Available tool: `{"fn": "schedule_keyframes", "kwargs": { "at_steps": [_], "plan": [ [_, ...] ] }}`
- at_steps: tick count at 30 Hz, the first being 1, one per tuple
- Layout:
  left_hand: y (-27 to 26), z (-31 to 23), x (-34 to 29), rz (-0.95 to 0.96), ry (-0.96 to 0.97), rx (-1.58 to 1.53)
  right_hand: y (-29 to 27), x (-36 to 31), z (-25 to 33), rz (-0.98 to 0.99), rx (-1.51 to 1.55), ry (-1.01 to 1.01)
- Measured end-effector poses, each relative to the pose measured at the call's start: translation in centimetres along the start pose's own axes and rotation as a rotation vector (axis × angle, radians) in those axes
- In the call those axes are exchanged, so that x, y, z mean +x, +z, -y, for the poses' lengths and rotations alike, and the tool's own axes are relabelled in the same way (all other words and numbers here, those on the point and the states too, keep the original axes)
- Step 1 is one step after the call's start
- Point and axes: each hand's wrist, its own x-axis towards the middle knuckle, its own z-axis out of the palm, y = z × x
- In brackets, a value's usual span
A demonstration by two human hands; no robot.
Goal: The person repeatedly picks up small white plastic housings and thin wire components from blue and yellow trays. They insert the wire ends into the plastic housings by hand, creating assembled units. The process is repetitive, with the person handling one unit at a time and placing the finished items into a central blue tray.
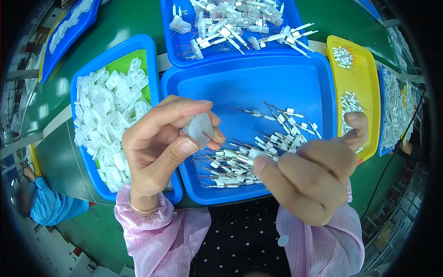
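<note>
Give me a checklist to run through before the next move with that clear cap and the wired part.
1. Left hand has a firm grip on the clear plastic cap: ok, pinched between thumb and fingers.
2. Right hand holds a wired part: ok, its white end shows at the fingertips.
3. A thin wire lies against the cap: ok; whether it is threaded in, cannot tell.
4. Spare wired parts within reach in the middle blue tray: ok.
5. Spare caps in the left blue tray: ok, a full pile.
6. Cap free of cracks: cannot tell.
</note>
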Motion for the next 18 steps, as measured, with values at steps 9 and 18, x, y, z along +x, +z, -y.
{"fn": "schedule_keyframes", "kwargs": {
  "at_steps": [9,18],
  "plan": [
    [0.1,-0.2,-0.1,-0.010,-0.001,0.058,0.5,0.0,0.1,-0.051,-0.011,0.020],
    [0.5,-0.1,-0.3,-0.034,0.021,0.151,-0.8,0.9,-1.9,0.228,0.219,0.143]
  ]
}}
